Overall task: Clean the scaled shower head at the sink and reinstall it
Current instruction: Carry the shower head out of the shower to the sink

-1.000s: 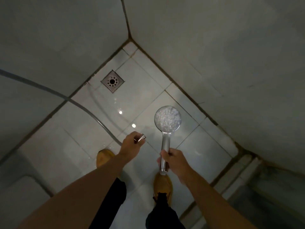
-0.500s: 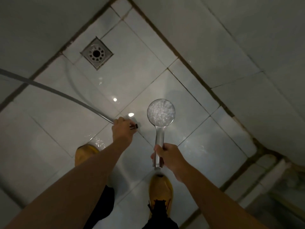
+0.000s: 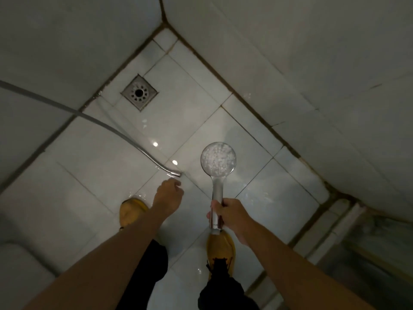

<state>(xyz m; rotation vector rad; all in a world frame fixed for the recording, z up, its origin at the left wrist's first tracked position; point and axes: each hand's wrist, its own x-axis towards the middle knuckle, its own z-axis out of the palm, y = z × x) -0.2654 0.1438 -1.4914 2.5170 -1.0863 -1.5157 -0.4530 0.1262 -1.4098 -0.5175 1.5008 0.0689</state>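
Note:
My right hand grips the chrome handle of the shower head, whose round face points up at me, white and speckled with scale. The head is detached from the hose. The metal shower hose runs in from the left wall and ends in a loose connector hanging just above my left hand. That hand is below the hose end, fingers loosely curled, holding nothing.
I stand in a tiled shower corner with wet white floor tiles. A square metal floor drain sits near the left wall. My yellow shoes are below the hands. A raised threshold lies at the right.
My left hand has let go of the hose end, which now hangs free just above the fingers. The view has shifted back toward the corner. The shower head stays in my right hand.

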